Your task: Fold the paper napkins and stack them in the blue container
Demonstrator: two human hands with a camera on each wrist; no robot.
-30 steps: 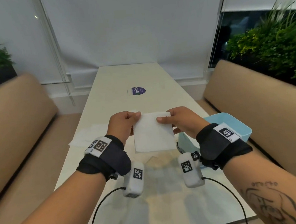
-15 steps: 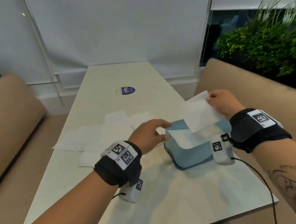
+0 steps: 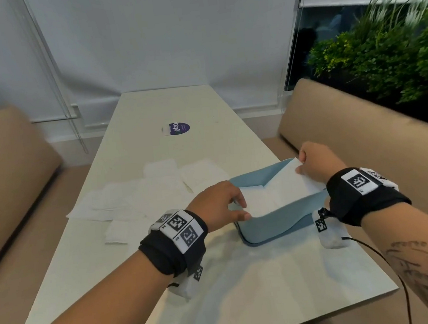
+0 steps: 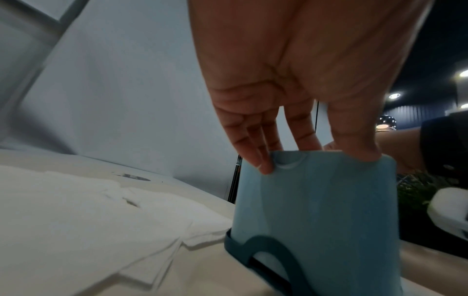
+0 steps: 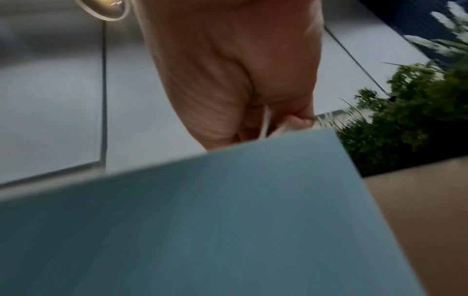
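Folded white paper napkin half inside the pale blue plastic container — placing step.
The left hand grips the container's near rim on the white table; the right hand pinches the napkin's far corner. Best lowered flat and square onto the stack, released late. Only the head view shows that stack — the right wrist view, the pinch.

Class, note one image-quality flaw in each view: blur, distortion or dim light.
Head view: wide-angle distortion slants the window frame, and the plant smears with motion. Left wrist view: the blue container is fairly sharp, the napkins soft. Right wrist view: dim and blurred throughout.
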